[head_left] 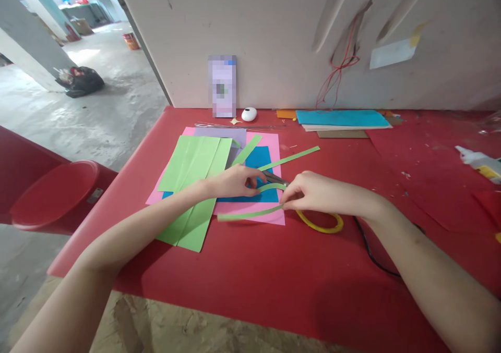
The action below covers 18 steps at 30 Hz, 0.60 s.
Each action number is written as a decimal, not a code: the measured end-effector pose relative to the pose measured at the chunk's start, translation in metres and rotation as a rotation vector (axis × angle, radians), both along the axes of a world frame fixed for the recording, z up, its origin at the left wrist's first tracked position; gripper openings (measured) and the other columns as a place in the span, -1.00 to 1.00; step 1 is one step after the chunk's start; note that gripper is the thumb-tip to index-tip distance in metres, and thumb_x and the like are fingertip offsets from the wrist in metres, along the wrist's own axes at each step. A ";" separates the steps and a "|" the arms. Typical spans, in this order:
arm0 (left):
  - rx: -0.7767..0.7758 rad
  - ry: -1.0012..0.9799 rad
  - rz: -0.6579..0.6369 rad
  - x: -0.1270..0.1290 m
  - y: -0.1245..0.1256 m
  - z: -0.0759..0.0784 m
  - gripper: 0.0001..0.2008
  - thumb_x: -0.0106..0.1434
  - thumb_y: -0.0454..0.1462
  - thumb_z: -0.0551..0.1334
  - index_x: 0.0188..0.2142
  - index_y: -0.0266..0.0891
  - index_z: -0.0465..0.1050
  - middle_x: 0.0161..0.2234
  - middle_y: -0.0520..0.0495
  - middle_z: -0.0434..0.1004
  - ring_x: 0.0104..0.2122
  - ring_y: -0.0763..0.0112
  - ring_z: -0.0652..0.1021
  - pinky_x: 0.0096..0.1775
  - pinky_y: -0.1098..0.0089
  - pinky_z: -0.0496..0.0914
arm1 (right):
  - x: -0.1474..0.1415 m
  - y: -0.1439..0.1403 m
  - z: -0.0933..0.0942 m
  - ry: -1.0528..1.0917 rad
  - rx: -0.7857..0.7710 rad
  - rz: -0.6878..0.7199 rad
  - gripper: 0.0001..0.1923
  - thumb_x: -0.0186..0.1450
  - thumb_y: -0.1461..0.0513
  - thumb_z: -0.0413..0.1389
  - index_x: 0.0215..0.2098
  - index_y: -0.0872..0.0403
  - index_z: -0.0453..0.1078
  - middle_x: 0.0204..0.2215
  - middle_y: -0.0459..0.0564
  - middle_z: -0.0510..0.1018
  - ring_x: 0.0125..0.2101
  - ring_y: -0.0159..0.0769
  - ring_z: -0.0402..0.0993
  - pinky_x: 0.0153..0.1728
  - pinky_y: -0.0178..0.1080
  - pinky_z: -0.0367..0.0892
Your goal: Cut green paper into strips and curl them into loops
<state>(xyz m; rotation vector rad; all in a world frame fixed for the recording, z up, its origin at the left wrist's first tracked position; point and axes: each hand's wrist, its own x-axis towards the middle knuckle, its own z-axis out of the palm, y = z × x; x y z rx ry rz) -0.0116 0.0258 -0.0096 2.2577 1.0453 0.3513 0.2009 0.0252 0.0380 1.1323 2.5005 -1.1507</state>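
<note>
While the right hand (313,191) is pinching its thumb and fingertips narrowly together, it is gripping a long thin strip of light green paper (250,214) at the strip's right end, just over the lower edge of a pink paper sheet (270,144). From those fingers the strip is bending up and back in a curve toward the left hand (235,181), whose fingers are curled down and pressing on the curved part of the same strip, over a bright blue paper sheet (260,160) lying on the pink one. Between the two hands a pair of metal scissors (276,178) is lying, mostly hidden; whether either hand is touching them cannot be told. Just below the right fingers a yellow ring-shaped band (321,225) is resting on the red tabletop (274,280), with a black cable (370,251) running beside the right wrist. Left of the left hand's fingers a folded light green paper sheet (191,170) is lying over the pink sheet's edge. Beyond both sets of fingers another loose green strip (291,157) is lying at a slant. Farther off, near the wall, a stack of teal and brown sheets (342,119) and a small white oval object (249,114) are sitting, and far to the right of the right hand a white glue bottle (479,162) is lying on its side.
</note>
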 end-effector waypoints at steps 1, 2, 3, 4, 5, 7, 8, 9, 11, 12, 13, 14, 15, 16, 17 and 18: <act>-0.024 -0.024 -0.024 0.000 -0.001 0.001 -0.62 0.13 -0.33 0.20 -0.02 -0.22 0.39 -0.50 0.07 0.46 -0.52 0.56 0.39 -0.42 0.52 0.31 | -0.001 0.000 -0.002 0.025 0.034 0.003 -0.79 0.13 0.17 0.06 -0.51 0.08 0.51 -0.56 -0.06 0.51 -0.52 -0.33 0.37 -0.50 -0.30 0.20; -0.053 -0.051 -0.049 0.001 -0.001 0.002 -0.57 0.14 -0.33 0.19 0.05 -0.21 0.33 -0.50 0.08 0.45 -0.52 0.57 0.39 -0.41 0.52 0.31 | -0.003 0.000 -0.004 0.054 0.048 -0.001 -0.78 0.13 0.15 0.07 -0.50 0.07 0.52 -0.54 -0.05 0.52 -0.50 -0.32 0.37 -0.48 -0.29 0.20; -0.084 -0.076 -0.066 0.002 -0.001 0.003 -0.56 0.16 -0.33 0.17 0.07 -0.21 0.31 -0.48 0.07 0.46 -0.50 0.56 0.39 -0.39 0.52 0.32 | -0.004 0.001 -0.005 0.082 0.048 -0.005 -0.77 0.13 0.13 0.08 -0.50 0.07 0.53 -0.51 -0.05 0.53 -0.48 -0.31 0.37 -0.47 -0.29 0.20; -0.121 -0.098 -0.074 0.002 -0.001 0.004 -0.60 0.19 -0.33 0.15 0.05 -0.23 0.33 -0.44 0.04 0.48 -0.48 0.56 0.41 -0.37 0.52 0.33 | -0.004 0.001 -0.006 0.108 0.044 -0.010 -0.76 0.13 0.12 0.08 -0.48 0.07 0.53 -0.50 -0.05 0.54 -0.47 -0.32 0.37 -0.45 -0.29 0.20; -0.163 -0.120 -0.077 0.002 -0.001 0.005 -0.66 0.21 -0.31 0.12 -0.01 -0.26 0.39 -0.40 0.00 0.50 -0.45 0.55 0.44 -0.35 0.51 0.34 | -0.005 0.001 -0.007 0.132 0.044 -0.014 -0.75 0.13 0.11 0.08 -0.47 0.06 0.54 -0.49 -0.04 0.53 -0.47 -0.32 0.36 -0.45 -0.29 0.20; -0.242 -0.158 -0.097 0.002 0.001 0.005 -0.74 0.25 -0.30 0.07 -0.15 -0.29 0.47 -0.35 -0.07 0.54 -0.39 0.52 0.49 -0.33 0.50 0.36 | -0.005 0.002 -0.006 0.170 0.049 -0.025 -0.75 0.14 0.10 0.09 -0.46 0.06 0.55 -0.49 -0.05 0.51 -0.47 -0.33 0.34 -0.44 -0.29 0.19; -0.262 -0.174 -0.110 0.002 0.003 0.004 -0.75 0.25 -0.29 0.07 -0.20 -0.29 0.49 -0.33 -0.08 0.55 -0.36 0.50 0.50 -0.33 0.49 0.37 | -0.005 0.002 -0.006 0.184 0.051 -0.037 -0.74 0.14 0.09 0.09 -0.45 0.06 0.54 -0.49 -0.05 0.50 -0.47 -0.34 0.32 -0.45 -0.29 0.19; -0.271 -0.189 -0.123 0.001 0.004 0.003 -0.77 0.25 -0.29 0.08 -0.23 -0.28 0.50 -0.32 -0.08 0.56 -0.35 0.48 0.51 -0.32 0.49 0.37 | -0.004 0.003 -0.005 0.192 0.050 -0.049 -0.73 0.14 0.08 0.09 -0.44 0.06 0.54 -0.50 -0.06 0.49 -0.48 -0.35 0.31 -0.45 -0.30 0.18; -0.258 -0.213 -0.135 0.000 0.006 0.000 -0.81 0.19 -0.29 0.16 -0.24 -0.27 0.51 -0.31 -0.08 0.57 -0.34 0.46 0.52 -0.32 0.48 0.38 | -0.002 0.005 -0.003 0.189 0.039 -0.064 -0.72 0.15 0.05 0.08 -0.43 0.05 0.52 -0.49 -0.07 0.48 -0.48 -0.36 0.29 -0.47 -0.30 0.16; -0.248 -0.223 -0.132 -0.001 0.006 -0.002 -0.81 0.17 -0.29 0.19 -0.24 -0.27 0.51 -0.30 -0.09 0.57 -0.34 0.45 0.53 -0.32 0.47 0.38 | 0.000 0.006 -0.002 0.181 0.030 -0.064 -0.71 0.15 0.04 0.08 -0.43 0.05 0.51 -0.50 -0.08 0.46 -0.50 -0.37 0.27 -0.48 -0.31 0.15; -0.236 -0.232 -0.132 -0.001 0.006 -0.003 -0.82 0.16 -0.28 0.21 -0.25 -0.28 0.51 -0.31 -0.10 0.57 -0.35 0.45 0.53 -0.33 0.47 0.38 | 0.001 0.007 -0.001 0.171 0.022 -0.062 -0.71 0.15 0.03 0.09 -0.43 0.05 0.50 -0.52 -0.09 0.44 -0.51 -0.38 0.26 -0.50 -0.31 0.14; -0.224 -0.239 -0.140 -0.001 0.006 -0.005 -0.82 0.16 -0.28 0.22 -0.26 -0.29 0.52 -0.33 -0.11 0.57 -0.37 0.45 0.52 -0.34 0.46 0.38 | 0.002 0.009 0.000 0.164 0.011 -0.062 -0.72 0.15 0.03 0.09 -0.43 0.05 0.50 -0.55 -0.10 0.42 -0.54 -0.40 0.23 -0.51 -0.32 0.13; -0.206 -0.249 -0.150 -0.001 0.006 -0.007 -0.84 0.15 -0.27 0.23 -0.30 -0.29 0.53 -0.36 -0.10 0.56 -0.38 0.46 0.51 -0.34 0.46 0.37 | 0.002 0.010 0.000 0.161 -0.001 -0.068 -0.72 0.14 0.03 0.10 -0.43 0.06 0.50 -0.58 -0.11 0.38 -0.56 -0.42 0.20 -0.53 -0.33 0.11; -0.177 -0.260 -0.149 0.000 0.006 -0.009 -0.85 0.14 -0.25 0.25 -0.35 -0.29 0.54 -0.39 -0.08 0.54 -0.40 0.46 0.50 -0.34 0.45 0.37 | 0.002 0.010 0.000 0.163 -0.013 -0.081 -0.72 0.14 0.03 0.10 -0.43 0.06 0.49 -0.61 -0.12 0.35 -0.58 -0.44 0.18 -0.54 -0.33 0.10; -0.146 -0.275 -0.138 0.001 0.005 -0.011 -0.86 0.13 -0.24 0.27 -0.41 -0.29 0.55 -0.42 -0.07 0.52 -0.40 0.46 0.49 -0.34 0.44 0.37 | 0.002 0.011 0.000 0.167 -0.023 -0.095 -0.71 0.14 0.03 0.10 -0.44 0.07 0.49 -0.62 -0.13 0.32 -0.59 -0.44 0.16 -0.55 -0.33 0.08; -0.116 -0.296 -0.120 0.002 0.005 -0.013 -0.85 0.11 -0.22 0.29 -0.46 -0.28 0.55 -0.43 -0.06 0.49 -0.40 0.46 0.48 -0.32 0.42 0.37 | 0.002 0.011 0.000 0.174 -0.024 -0.107 -0.71 0.14 0.03 0.10 -0.45 0.07 0.49 -0.62 -0.13 0.31 -0.59 -0.44 0.15 -0.55 -0.33 0.07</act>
